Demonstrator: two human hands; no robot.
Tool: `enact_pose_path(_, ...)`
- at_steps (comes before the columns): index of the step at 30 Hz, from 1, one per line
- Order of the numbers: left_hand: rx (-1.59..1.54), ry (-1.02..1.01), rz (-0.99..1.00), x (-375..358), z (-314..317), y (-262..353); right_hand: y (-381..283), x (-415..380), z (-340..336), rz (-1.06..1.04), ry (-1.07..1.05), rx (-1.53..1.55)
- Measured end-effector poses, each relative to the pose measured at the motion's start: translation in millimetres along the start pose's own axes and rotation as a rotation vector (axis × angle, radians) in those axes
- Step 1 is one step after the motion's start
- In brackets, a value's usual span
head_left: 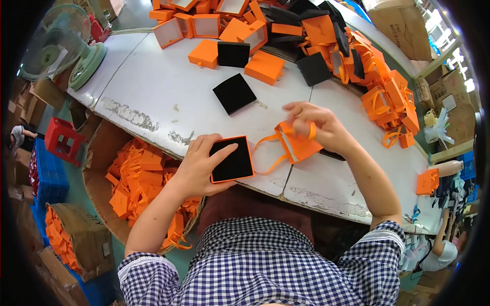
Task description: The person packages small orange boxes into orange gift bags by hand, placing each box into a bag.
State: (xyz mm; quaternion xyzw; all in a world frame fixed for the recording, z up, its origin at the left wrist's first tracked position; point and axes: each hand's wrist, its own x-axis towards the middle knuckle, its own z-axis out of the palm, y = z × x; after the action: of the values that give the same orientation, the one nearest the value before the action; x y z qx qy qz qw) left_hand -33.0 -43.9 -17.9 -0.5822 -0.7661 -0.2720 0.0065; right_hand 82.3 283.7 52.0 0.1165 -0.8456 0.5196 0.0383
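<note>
My left hand (201, 166) grips a square orange box tray (249, 162) at the table's front edge, thumb lying across its black padded insert (234, 162). Just right of it is an orange box sleeve (302, 147) with ribbon loops (270, 167), tilted, its side facing the tray. My right hand (319, 125) is curled at the sleeve's upper part, with an orange ribbon by the fingers; motion blurs the fingertips. A dark piece (333, 154) shows partly beneath the right wrist. Beyond my hands lies a loose black square pad (234, 94).
Orange boxes (265, 67) and black pads (314, 68) pile up along the back and right of the white table (153, 97). A carton (97, 168) of orange boxes stands below, front left. A fan (87, 66) stands at the left; another person (443, 250) is at far right.
</note>
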Motion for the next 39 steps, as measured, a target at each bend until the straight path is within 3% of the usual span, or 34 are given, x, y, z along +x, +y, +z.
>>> enact_pose_path(1,-0.006,0.005,0.005,1.4,-1.3,-0.7,1.6,-8.1,-8.6,0.004,0.001,-0.008)
enact_pose_path(3,-0.081,-0.007,-0.004,1.2,-4.4,-2.5,-3.0,-21.2,-20.6,-0.082,-0.238,-0.805)
enact_pose_path(4,-0.266,0.051,-0.032,2.9,-5.3,-8.6,5.8,-25.5,-24.5,0.050,-0.295,-0.697)
enact_pose_path(7,-0.565,0.191,-0.109,10.8,-33.6,1.0,8.5,-29.5,-21.9,0.104,-0.284,-0.685)
enact_pose_path(14,-0.388,0.022,0.077,28.1,-21.4,36.0,-29.3,-32.4,0.7,0.218,-0.195,-0.274)
enact_pose_path(17,-0.409,-0.042,0.039,25.7,-19.8,34.6,-30.7,-41.5,8.8,0.053,-0.129,-0.360)
enact_pose_path(21,-0.491,-0.033,-0.052,21.9,-17.4,32.3,-45.0,-50.6,32.3,0.136,-0.078,-0.317)
enact_pose_path(23,-0.543,-0.037,-0.068,19.1,-7.5,37.7,-41.8,-51.7,52.2,-0.043,0.048,-0.403)
enact_pose_path(25,-0.637,0.105,0.127,18.9,10.8,50.4,-41.3,-46.7,74.6,-0.010,0.044,-0.248)
enact_pose_path(27,-0.659,0.079,0.128,7.2,24.4,52.8,-31.2,-42.8,92.8,-0.106,0.049,-0.219)
enact_pose_path(30,-0.725,-0.033,-0.083,-18.2,17.8,45.7,-20.7,-44.9,109.5,-0.063,-0.039,-0.157)
enact_pose_path(32,-0.578,-0.056,-0.161,-37.3,-12.7,37.7,-27.7,-45.3,103.3,-0.017,-0.173,-0.122)
enact_pose_path(34,-0.321,-0.065,-0.290,-60.1,-75.6,25.0,-32.8,-55.1,67.7,-0.022,-0.103,-0.306)
enact_pose_path(37,0.172,-0.095,-0.444,-66.6,-145.1,11.5,-5.5,-86.9,-0.7,0.339,0.051,-0.770)
enact_pose_path(39,0.218,-0.099,-0.458,-40.5,-142.2,-7.7,6.7,-109.9,-27.7,0.468,0.058,-0.827)
